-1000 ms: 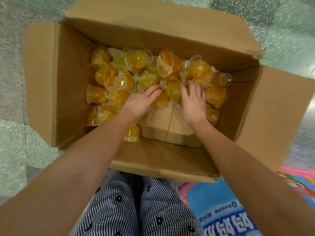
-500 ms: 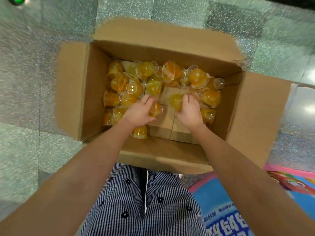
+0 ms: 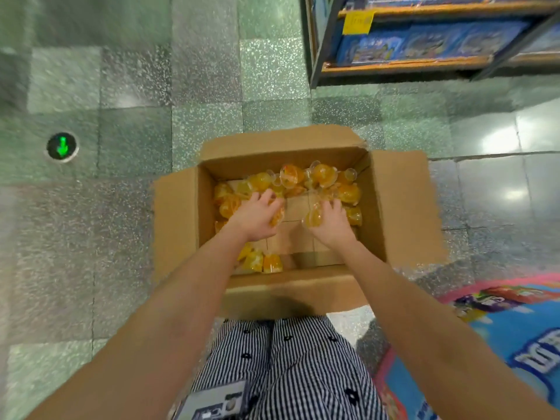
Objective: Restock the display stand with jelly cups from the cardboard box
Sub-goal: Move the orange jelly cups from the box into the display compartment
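- Hands work inside the cardboard box. The left hand curls round an orange jelly cup at its fingertips, and the right hand curls round a second cup on its thumb side.
- Grip advice: hold each cup by its stiff rim, not its soft wall, and lift straight up between the box walls.
- Loose cups lie just beyond both hands' fingertips, tumbled every way; 3 or so spare cups sit below the left wrist.
- Both held cups are blurred, so I cannot tell where their lids face or how their long axes run.
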